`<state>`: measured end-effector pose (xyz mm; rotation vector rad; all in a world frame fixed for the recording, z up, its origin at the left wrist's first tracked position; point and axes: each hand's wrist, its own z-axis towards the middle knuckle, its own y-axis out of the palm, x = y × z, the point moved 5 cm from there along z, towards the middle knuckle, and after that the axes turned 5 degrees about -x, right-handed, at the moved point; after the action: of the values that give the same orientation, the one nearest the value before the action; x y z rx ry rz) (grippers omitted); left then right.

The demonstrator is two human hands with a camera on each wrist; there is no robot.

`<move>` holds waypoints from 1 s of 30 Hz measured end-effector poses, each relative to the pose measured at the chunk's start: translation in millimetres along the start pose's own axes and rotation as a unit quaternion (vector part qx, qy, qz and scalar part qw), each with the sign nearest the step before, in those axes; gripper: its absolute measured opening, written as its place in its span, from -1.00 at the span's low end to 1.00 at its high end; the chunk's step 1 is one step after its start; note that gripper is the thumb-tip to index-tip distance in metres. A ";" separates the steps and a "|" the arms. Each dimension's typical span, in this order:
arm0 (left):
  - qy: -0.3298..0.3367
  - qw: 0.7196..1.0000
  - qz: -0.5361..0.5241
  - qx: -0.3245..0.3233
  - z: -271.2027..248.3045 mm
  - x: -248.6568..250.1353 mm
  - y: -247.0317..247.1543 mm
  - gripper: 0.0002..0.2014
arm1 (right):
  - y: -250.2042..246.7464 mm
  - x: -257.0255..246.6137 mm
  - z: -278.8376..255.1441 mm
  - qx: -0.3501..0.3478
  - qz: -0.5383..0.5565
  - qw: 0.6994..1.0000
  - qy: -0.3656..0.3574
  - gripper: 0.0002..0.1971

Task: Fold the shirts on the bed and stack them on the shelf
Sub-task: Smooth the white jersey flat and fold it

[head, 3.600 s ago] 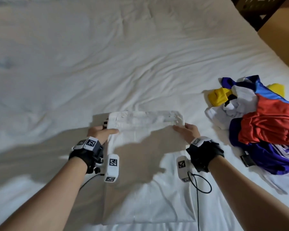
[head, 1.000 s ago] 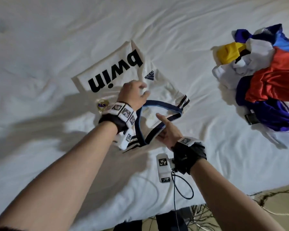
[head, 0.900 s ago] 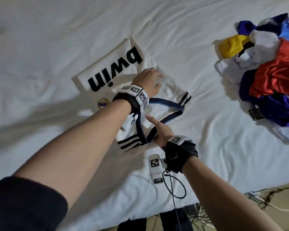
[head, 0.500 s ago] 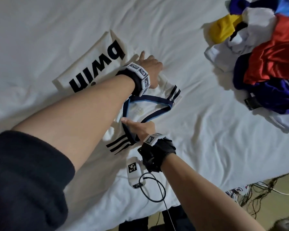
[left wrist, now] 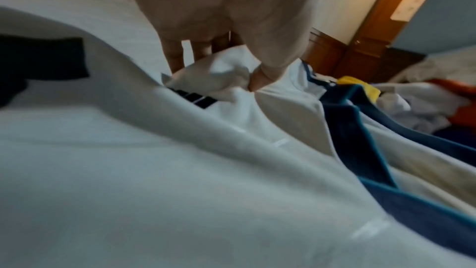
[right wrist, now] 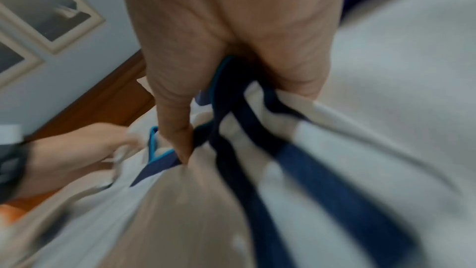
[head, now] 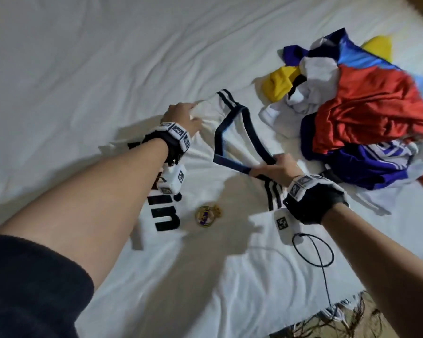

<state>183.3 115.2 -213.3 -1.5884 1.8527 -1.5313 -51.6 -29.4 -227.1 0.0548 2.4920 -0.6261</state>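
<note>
The white jersey lies on the bed, near the edge, left of the pile of coloured shirts. The left hand bunches white cloth at one shoulder between thumb and fingers; the right hand grips the navy collar at the other shoulder, fingers curled round it. The left forearm hides most of the black lettering, and only the crest shows clearly. Both wrist views are blurred; the right one shows the collar band passing under the thumb.
</note>
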 end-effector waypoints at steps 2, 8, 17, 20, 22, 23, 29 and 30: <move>-0.028 0.999 -0.032 0.005 2.6 -5.8 -1.0 -0.49 | -38.5 -9.8 7.4 0.086 0.031 0.995 -0.042 -0.78; -0.118 0.991 0.047 -0.035 -16.9 -49.9 -9.1 -0.45 | -42.2 53.0 -18.3 0.271 0.244 0.926 0.097 -0.59; -0.143 0.986 0.057 -0.057 -36.1 -86.8 -15.2 -0.53 | 117.4 55.9 -55.5 0.023 0.594 0.790 0.151 -0.79; -0.133 0.989 0.035 -0.048 -39.1 -90.4 -14.5 -0.58 | 172.1 48.3 -51.0 -0.016 0.578 0.796 0.178 -0.63; -0.135 0.990 0.023 -0.041 -40.9 -95.7 -15.1 -0.61 | 199.6 47.3 -46.9 -0.020 0.560 0.809 0.179 -0.61; -0.139 0.989 0.020 -0.039 -42.2 -98.5 -15.4 -0.63 | 206.7 42.4 -51.1 -0.026 0.543 0.821 0.177 -0.64; -0.126 0.992 -0.025 -0.009 -53.8 -124.5 -14.7 -0.69 | 229.7 29.0 -71.7 -0.018 0.491 0.853 0.173 -0.56; -0.130 0.991 -0.030 0.000 -61.1 -133.2 -15.2 -0.71 | 230.2 29.3 -73.4 -0.023 0.473 0.865 0.166 -0.59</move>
<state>195.5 261.0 -230.6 -1.7641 1.6769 -1.2744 -74.9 205.5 -286.5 1.3694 2.3675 -0.1230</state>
